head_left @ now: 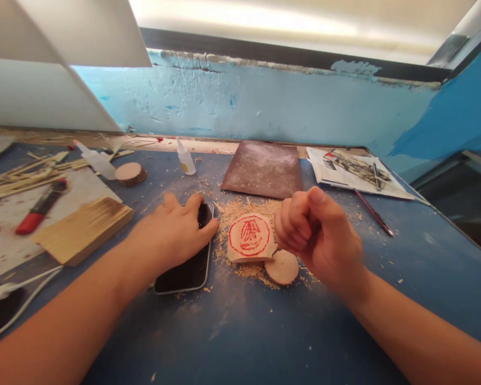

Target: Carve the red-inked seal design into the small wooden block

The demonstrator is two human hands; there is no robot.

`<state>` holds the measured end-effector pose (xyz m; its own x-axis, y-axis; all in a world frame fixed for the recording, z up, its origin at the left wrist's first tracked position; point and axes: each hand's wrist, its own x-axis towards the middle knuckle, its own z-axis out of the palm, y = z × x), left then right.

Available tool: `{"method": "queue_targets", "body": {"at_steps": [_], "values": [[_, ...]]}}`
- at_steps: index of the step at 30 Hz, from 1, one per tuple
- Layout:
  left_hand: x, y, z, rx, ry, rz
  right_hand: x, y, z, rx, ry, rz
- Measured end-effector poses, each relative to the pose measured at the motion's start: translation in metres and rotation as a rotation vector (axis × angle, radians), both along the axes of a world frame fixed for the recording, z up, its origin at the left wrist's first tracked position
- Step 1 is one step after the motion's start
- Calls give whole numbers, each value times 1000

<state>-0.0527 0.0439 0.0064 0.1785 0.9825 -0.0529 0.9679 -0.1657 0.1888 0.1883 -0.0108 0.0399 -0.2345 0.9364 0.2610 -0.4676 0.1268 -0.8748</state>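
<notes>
Pressing the phone (186,267), left hand (172,235) lies open; right hand (320,235) fisted beside red-marked wood slice (250,238) among shavings (232,211)

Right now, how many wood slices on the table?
3: red-marked slice right of the phone, plain slice below the right hand, bark-edged slice back left by a bottle. The hand may hide more.

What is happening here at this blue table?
The person's left hand lies flat on a black phone on the blue table. The right hand is closed in a fist, beside a wood piece with a red drawing. A round wood slice and shavings lie around it. Whether the fist holds anything is hidden.
</notes>
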Motion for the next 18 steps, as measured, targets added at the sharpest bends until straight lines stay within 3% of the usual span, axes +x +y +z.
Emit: {"method": "queue_targets", "body": {"at_steps": [2, 7, 15, 18], "values": [[4, -3, 6, -33, 120, 38, 0, 0, 0, 0, 3, -2], [8, -5, 11, -10, 212, 32, 1, 1, -1, -2, -5, 7], [7, -10, 10, 76, 204, -10, 0, 0, 0, -17, -12, 3], [9, -10, 9, 24, 186, 10, 0, 1, 0, -11, -20, 4]]}}
